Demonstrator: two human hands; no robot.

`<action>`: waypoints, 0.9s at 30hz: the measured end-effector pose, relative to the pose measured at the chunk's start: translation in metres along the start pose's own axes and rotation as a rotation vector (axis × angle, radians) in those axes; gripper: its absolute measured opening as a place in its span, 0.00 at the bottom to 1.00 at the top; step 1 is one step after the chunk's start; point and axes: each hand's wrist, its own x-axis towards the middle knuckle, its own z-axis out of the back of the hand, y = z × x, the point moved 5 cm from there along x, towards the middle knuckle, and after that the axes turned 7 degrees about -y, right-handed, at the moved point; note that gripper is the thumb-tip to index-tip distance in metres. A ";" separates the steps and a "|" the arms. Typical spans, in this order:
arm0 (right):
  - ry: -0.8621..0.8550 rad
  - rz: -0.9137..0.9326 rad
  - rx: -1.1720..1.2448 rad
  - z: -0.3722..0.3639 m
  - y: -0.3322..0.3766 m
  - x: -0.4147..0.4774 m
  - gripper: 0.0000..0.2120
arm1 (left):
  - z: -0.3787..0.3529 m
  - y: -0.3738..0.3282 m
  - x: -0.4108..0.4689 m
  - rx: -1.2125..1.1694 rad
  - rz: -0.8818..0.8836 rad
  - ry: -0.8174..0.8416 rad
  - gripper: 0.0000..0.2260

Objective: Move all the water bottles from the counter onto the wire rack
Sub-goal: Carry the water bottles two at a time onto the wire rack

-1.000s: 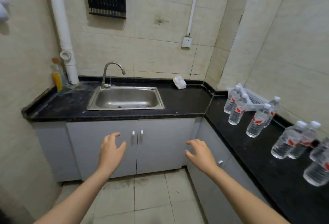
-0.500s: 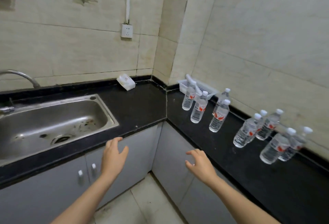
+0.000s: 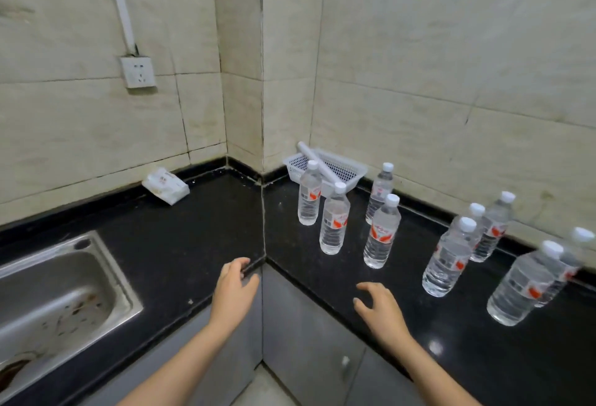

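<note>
Several clear water bottles with white caps and red-and-white labels stand upright on the black counter (image 3: pixel 206 244), along its right arm. The nearest ones are a bottle (image 3: pixel 334 220) and a bottle (image 3: pixel 381 233) in the middle, with another bottle (image 3: pixel 447 258) further right. My left hand (image 3: pixel 233 292) hovers over the inner corner of the counter edge, fingers loosely curled, holding nothing. My right hand (image 3: pixel 380 307) is over the counter's front edge, fingers spread and relaxed, a short way in front of the middle bottles. No wire rack is in view.
A white plastic basket (image 3: pixel 342 166) with a white tube across it sits in the corner behind the bottles. A pack of wipes (image 3: pixel 166 185) lies by the back wall. A steel sink (image 3: pixel 54 296) is at the left. A wall socket (image 3: pixel 138 71) hangs above.
The view has swung right and closer to the counter corner. Both hands have moved forward from in front of the cabinets to the counter edge, nearer the bottles.
</note>
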 end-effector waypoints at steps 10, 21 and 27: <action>0.112 -0.050 0.059 -0.042 -0.027 0.116 0.17 | -0.089 0.012 0.091 0.029 0.134 0.043 0.15; 0.029 -0.312 0.276 -0.085 -0.028 0.193 0.30 | -0.166 0.044 0.208 -0.031 0.215 0.210 0.17; -0.123 -0.422 0.318 -0.088 -0.016 0.228 0.28 | -0.217 0.022 0.282 -0.117 0.166 0.341 0.23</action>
